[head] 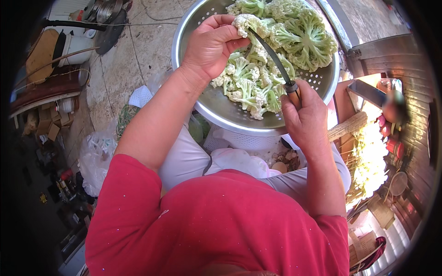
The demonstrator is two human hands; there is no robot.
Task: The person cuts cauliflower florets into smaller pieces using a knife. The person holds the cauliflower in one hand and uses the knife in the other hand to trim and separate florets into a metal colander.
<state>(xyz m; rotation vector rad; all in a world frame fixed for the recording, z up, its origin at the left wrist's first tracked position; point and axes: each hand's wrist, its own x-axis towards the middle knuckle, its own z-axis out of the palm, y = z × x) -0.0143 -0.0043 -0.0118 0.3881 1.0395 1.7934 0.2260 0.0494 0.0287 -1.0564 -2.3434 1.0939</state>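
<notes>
A large perforated metal colander (214, 117) stands before me, with cut cauliflower florets (247, 79) at its middle and larger cauliflower pieces (307, 38) towards its far right. Over the colander, my left hand (215, 45) pinches a cauliflower floret (249, 24) between thumb and fingers. My right hand (305, 114) grips the wooden handle of a knife with a curved, dark blade (274, 57). The blade's tip reaches the held floret; whether it has entered the stem cannot be told.
Under the colander is a white perforated basket (248, 139). Clear plastic bags (98, 158) lie on the tiled floor at left, near a green vegetable (197, 129). A board (41, 57) and a white pot (74, 48) stand farther left. At right are a phone (366, 92) and a straw broom (348, 126).
</notes>
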